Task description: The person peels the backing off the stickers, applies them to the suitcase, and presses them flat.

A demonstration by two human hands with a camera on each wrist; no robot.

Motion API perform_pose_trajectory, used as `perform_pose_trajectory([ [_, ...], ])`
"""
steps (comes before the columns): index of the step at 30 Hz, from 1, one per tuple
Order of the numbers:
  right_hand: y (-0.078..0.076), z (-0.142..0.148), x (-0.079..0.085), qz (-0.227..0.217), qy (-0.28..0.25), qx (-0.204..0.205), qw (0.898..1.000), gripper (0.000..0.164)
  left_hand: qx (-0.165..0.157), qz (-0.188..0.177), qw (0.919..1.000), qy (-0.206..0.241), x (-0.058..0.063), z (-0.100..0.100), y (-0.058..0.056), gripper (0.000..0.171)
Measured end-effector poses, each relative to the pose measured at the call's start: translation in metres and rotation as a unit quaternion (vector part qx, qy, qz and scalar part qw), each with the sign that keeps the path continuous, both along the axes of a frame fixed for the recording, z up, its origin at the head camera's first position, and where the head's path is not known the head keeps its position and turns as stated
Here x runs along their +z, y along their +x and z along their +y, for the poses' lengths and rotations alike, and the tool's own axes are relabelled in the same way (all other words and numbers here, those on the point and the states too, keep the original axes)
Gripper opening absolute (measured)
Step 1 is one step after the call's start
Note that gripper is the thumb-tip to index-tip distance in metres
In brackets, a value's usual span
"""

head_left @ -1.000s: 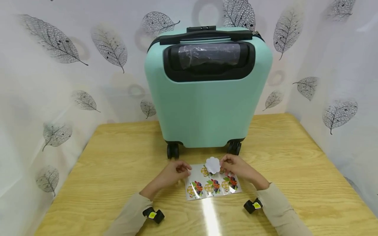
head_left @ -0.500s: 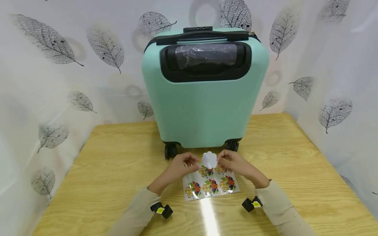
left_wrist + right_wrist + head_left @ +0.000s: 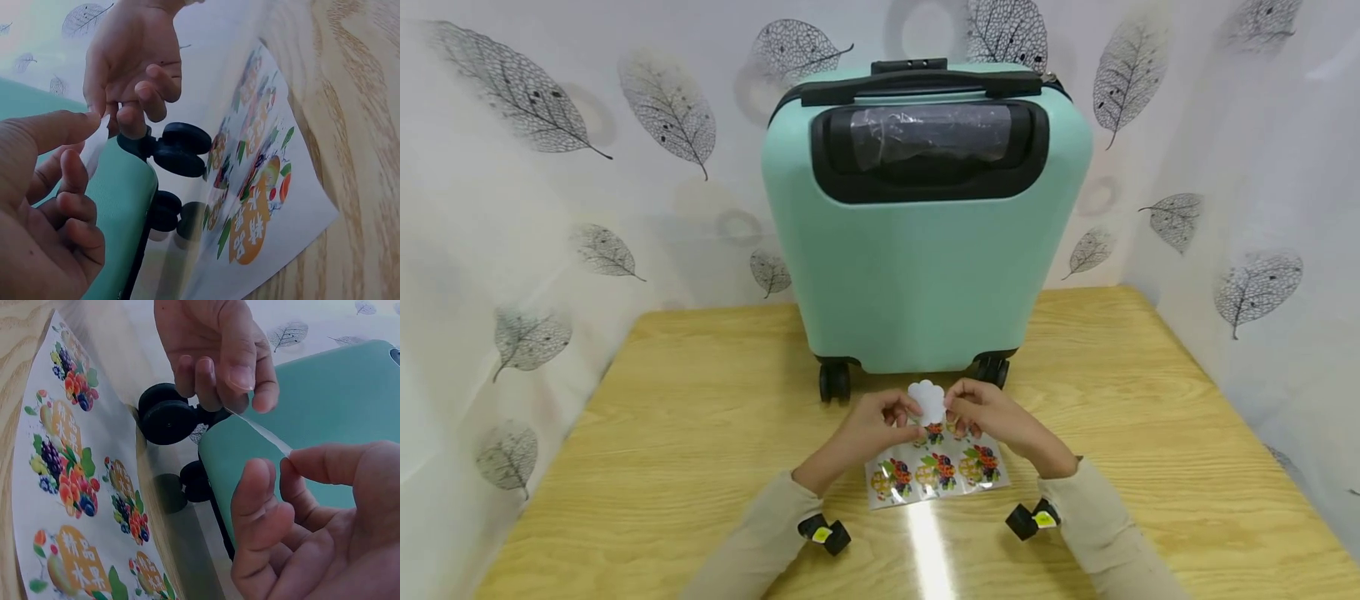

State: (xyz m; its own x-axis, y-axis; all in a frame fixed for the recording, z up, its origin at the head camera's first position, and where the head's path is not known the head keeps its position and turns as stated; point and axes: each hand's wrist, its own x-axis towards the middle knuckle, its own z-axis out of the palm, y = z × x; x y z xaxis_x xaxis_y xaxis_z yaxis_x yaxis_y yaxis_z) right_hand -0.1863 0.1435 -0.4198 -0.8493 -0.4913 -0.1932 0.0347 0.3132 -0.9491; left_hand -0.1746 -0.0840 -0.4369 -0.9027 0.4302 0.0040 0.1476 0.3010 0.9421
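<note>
A small white flower-shaped sticker [image 3: 927, 402] stands up above a sheet of fruit-printed stickers [image 3: 937, 472] on the table. My right hand [image 3: 1000, 417] pinches its right edge between thumb and index finger. From the other side my left hand [image 3: 880, 427] meets the sticker, index fingertip at its left edge and thumb lower, with a gap between them. Seen edge-on in the right wrist view, the thin white sticker [image 3: 265, 433] spans from my right fingertips to the left fingers. Orange labels and colourful fruit cover the sticker sheet [image 3: 269, 206].
A mint-green suitcase [image 3: 925, 283] stands upright behind the hands, its black wheels [image 3: 835, 382] on the wooden table [image 3: 700, 400]. Leaf-patterned walls [image 3: 685, 242] enclose the table at the back and sides. Light glares off the table near the front.
My left hand has moved right and up, from the sheet's left edge to the white sticker. My right hand has lifted the sticker slightly and shifted it left.
</note>
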Motion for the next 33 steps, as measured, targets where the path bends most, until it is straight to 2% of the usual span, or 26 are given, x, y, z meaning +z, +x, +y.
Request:
perform_pose_trajectory([
  [5,0.001,-0.006,-0.001,-0.012,-0.009,-0.004,1.0,0.02,0.012,0.014,0.9998,0.004,-0.002,0.002,0.002,0.018],
  [13,0.001,-0.014,0.001,-0.012,-0.02,-0.018,1.0,0.023,0.045,0.059,0.9967,-0.032,0.0,0.002,0.006,0.014],
  [17,0.001,-0.019,0.001,-0.017,-0.03,-0.024,0.999,0.024,0.052,0.08,0.9948,-0.036,-0.001,0.002,0.005,0.013],
  [23,0.001,-0.026,0.0,-0.028,-0.05,-0.009,0.998,0.023,0.06,0.105,0.9917,-0.044,0.0,0.002,0.003,0.012],
  [33,0.001,-0.032,-0.003,-0.033,-0.074,0.002,0.997,0.02,0.058,0.111,0.9908,-0.052,-0.001,-0.001,0.002,0.014],
])
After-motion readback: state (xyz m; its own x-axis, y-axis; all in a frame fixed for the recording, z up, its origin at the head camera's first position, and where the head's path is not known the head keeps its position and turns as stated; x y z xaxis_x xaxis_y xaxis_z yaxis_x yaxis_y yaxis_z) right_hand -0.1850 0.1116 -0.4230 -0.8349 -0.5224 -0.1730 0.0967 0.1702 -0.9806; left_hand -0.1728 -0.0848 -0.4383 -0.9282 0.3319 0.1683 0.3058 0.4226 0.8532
